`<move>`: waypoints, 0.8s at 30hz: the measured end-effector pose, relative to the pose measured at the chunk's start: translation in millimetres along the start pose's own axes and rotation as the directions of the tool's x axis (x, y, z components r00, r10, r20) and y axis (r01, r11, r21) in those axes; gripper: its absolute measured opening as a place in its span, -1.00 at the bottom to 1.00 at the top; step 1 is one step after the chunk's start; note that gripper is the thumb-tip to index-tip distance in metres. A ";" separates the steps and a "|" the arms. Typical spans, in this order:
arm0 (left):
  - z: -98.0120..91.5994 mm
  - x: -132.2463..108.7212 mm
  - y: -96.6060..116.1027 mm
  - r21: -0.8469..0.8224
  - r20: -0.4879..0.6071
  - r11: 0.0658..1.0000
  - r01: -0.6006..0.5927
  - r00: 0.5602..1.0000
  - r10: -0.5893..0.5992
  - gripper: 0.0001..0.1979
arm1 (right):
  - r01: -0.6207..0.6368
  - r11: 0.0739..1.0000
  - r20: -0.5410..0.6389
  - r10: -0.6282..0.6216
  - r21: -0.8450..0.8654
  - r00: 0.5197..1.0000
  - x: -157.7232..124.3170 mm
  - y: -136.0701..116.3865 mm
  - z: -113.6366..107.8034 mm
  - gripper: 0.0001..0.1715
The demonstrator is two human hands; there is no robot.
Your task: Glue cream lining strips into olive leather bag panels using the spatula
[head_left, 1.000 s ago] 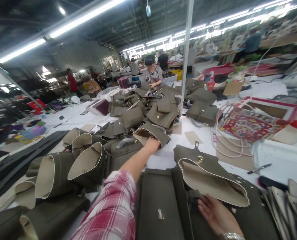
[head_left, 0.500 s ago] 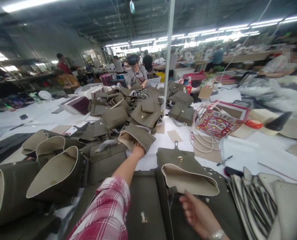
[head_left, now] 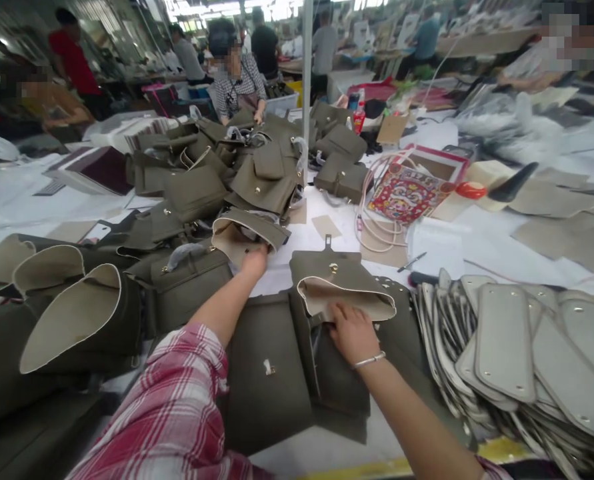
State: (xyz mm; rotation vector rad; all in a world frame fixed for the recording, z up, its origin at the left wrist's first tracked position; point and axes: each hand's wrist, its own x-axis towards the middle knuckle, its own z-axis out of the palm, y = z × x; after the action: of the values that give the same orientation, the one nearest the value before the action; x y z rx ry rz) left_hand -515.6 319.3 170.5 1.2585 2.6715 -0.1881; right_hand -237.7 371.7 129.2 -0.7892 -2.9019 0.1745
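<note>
My left hand (head_left: 255,262) reaches forward and grips the near edge of an olive handbag (head_left: 271,230); its fingertips are hidden in the beige-lined mouth. My right hand (head_left: 354,330), with a bracelet at the wrist, is closed over the front rim of another olive handbag (head_left: 327,263). That bag has its mouth open, its flap laid back and a gold clasp on the flap. Between my forearms lies a flat olive bag piece (head_left: 269,407) with a metal fitting. Left of my left hand, a handbag with a wrapped handle (head_left: 191,293) rests on the table.
Several open olive bags (head_left: 77,313) stand at the left. More bags (head_left: 261,167) are heaped ahead near a metal pole (head_left: 307,87). Stacked grey-beige panels (head_left: 507,343) lie at the right. A patterned red box (head_left: 409,190), cable and pen (head_left: 411,262) lie beyond. A co-worker (head_left: 239,83) sits behind the heap.
My right hand has moved up and forward from below the open bag onto its front rim. My left hand stays at the other bag's mouth. The view has tilted down.
</note>
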 end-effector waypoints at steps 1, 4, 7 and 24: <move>-13.4 -4.6 0.2 0.007 -0.036 1.000 -0.003 0.999 0.003 -0.58 | -0.007 1.000 0.014 0.007 -0.010 1.000 0.3 4.1 3.2 -0.57; -58.5 -36.4 -1.0 0.061 -0.163 0.996 -0.071 0.983 0.080 -0.60 | -0.004 1.000 0.047 0.004 0.003 0.999 -1.1 15.2 6.6 -0.64; -92.7 -88.8 5.6 0.158 -0.155 0.944 -0.289 0.937 0.313 -0.69 | 0.022 0.998 0.057 -0.025 0.053 0.998 -2.9 19.4 6.8 -0.65; -36.5 -203.2 -45.1 -0.568 -0.156 0.773 -0.284 0.959 0.238 -0.61 | -0.137 0.644 0.190 -0.012 0.752 0.982 -140.0 -79.5 -17.8 -0.53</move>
State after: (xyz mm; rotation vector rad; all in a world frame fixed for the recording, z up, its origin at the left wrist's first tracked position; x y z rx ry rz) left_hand -427.5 145.3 251.9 1.3972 2.2749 0.6892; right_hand -154.7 233.6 145.0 -0.7083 -2.5108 1.4405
